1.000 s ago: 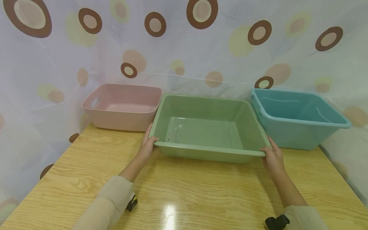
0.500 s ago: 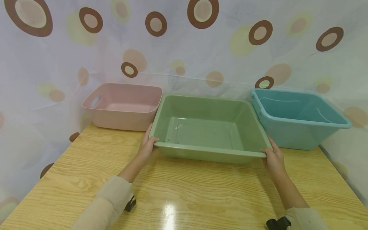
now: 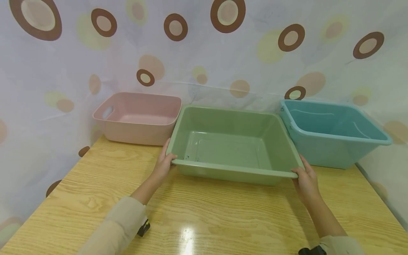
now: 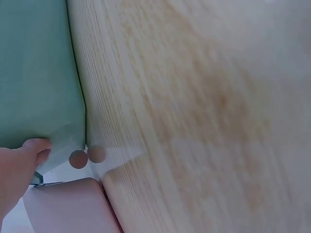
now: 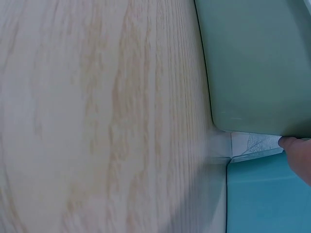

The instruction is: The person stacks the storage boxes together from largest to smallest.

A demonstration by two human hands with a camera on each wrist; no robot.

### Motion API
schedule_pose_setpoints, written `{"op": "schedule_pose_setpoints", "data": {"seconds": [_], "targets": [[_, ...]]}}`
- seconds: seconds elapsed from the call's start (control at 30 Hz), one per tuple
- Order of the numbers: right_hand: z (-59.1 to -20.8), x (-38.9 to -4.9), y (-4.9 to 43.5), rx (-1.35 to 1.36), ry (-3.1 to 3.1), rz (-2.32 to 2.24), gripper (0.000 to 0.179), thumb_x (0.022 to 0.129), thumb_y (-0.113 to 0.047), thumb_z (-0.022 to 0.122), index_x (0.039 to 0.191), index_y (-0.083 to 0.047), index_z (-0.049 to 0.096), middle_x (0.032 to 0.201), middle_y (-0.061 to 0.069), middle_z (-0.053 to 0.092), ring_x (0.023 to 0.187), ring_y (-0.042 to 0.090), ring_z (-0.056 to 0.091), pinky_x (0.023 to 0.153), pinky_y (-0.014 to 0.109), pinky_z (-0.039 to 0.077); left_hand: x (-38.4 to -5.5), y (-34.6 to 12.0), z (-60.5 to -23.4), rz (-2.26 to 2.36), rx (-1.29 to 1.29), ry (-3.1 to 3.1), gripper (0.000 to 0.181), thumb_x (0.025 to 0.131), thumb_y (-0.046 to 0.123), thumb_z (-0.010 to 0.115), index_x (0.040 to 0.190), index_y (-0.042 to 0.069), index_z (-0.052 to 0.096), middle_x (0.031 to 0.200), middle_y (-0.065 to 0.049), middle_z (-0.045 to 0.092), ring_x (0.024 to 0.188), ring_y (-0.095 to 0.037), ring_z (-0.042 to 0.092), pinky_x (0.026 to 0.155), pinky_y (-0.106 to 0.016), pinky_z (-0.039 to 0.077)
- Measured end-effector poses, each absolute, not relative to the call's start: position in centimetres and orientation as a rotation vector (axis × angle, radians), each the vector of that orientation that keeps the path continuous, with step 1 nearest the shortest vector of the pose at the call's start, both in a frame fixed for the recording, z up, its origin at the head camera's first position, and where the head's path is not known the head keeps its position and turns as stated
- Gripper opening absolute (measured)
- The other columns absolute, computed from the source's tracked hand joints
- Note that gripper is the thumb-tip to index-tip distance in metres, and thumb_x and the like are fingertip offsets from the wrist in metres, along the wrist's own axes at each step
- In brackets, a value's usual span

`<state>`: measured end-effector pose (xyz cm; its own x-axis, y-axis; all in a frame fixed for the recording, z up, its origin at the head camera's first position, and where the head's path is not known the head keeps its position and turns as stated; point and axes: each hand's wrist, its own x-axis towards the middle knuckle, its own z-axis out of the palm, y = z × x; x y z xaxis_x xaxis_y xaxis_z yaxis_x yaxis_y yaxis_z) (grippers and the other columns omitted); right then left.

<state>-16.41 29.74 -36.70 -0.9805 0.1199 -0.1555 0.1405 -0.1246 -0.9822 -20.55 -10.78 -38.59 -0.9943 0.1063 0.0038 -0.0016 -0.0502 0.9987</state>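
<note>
A green rectangular plastic basin [image 3: 229,148] sits on the wooden table between two other tubs, with nothing inside it. At its near left corner my left hand [image 3: 163,163] grips the rim, thumb over the top and fingers along the outside. My right hand [image 3: 306,179] holds the near right corner in the same manner. In the left wrist view, fingers [image 4: 36,145] lie against the basin's outer wall [image 4: 43,77]. The right wrist view has a fingertip [image 5: 286,142] under the rim, by the basin's side [image 5: 257,68].
To the left stands a pink tub [image 3: 137,132] with a handle slot, close against the basin. A blue tub [image 3: 331,150] stands at the right, its rim next to the basin's. Behind them hangs a patterned curtain [image 3: 191,46]. The wooden table [image 3: 223,216] extends toward me.
The view has shifted slightly, moving everything a little right and down in the picture. Both hands keep their hold on the basin, which stays between the tubs.
</note>
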Motion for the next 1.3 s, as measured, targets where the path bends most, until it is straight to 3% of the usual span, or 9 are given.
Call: {"op": "schedule_pose_setpoints", "data": {"seconds": [0.27,0.7,0.9,1.13,1.3], "targets": [[-36.7,-16.2,29.7,0.307,2.057,-2.342,0.066,0.094,-0.003,0.028,0.15,-0.019,-0.003,0.157,-0.004,-0.008,0.142,0.015,0.007,0.084,0.003,0.039,-20.4,-10.8,-38.7,2.223,0.124,2.112,0.073,0.087,0.003,0.031,0.151,0.017,-0.002,0.153,-0.022,0.009,0.129,-0.041,0.033,0.099,-0.042,0.042],[-36.8,-15.8,29.8,0.272,2.041,-2.352,0.066,0.094,-0.003,0.028,0.149,-0.019,-0.004,0.156,-0.007,-0.008,0.143,0.014,0.003,0.083,0.004,0.04,-19.9,-10.8,-38.6,2.226,0.135,2.134,0.073,0.086,0.002,0.031,0.15,0.014,-0.001,0.152,-0.023,0.013,0.124,-0.04,0.036,0.09,-0.032,0.045],[-37.0,-15.4,29.9,0.228,2.046,-2.362,0.065,0.095,-0.004,0.029,0.15,-0.019,-0.004,0.157,-0.005,-0.008,0.141,0.013,0.008,0.083,0.005,0.04,-19.6,-10.8,-38.5,2.23,0.127,2.128,0.074,0.085,0.0,0.032,0.151,0.014,0.0,0.151,-0.025,0.015,0.124,-0.04,0.036,0.093,-0.035,0.045],[-37.1,-15.2,29.9,0.214,2.043,-2.372,0.065,0.095,-0.004,0.028,0.149,-0.016,-0.005,0.156,-0.004,-0.01,0.143,0.016,0.003,0.085,0.004,0.04,-19.4,-10.9,-38.4,2.24,0.127,2.113,0.074,0.085,-0.001,0.031,0.15,0.013,-0.001,0.151,-0.026,0.013,0.122,-0.04,0.037,0.081,-0.023,0.046],[-37.2,-15.1,29.9,0.189,2.047,-2.381,0.065,0.095,-0.003,0.028,0.149,-0.014,-0.006,0.156,-0.003,-0.01,0.143,0.015,0.003,0.085,0.004,0.04,-19.2,-10.9,-38.3,2.236,0.115,2.12,0.074,0.084,-0.001,0.031,0.15,0.013,0.001,0.151,-0.025,0.014,0.121,-0.039,0.037,0.079,-0.022,0.046]]}}
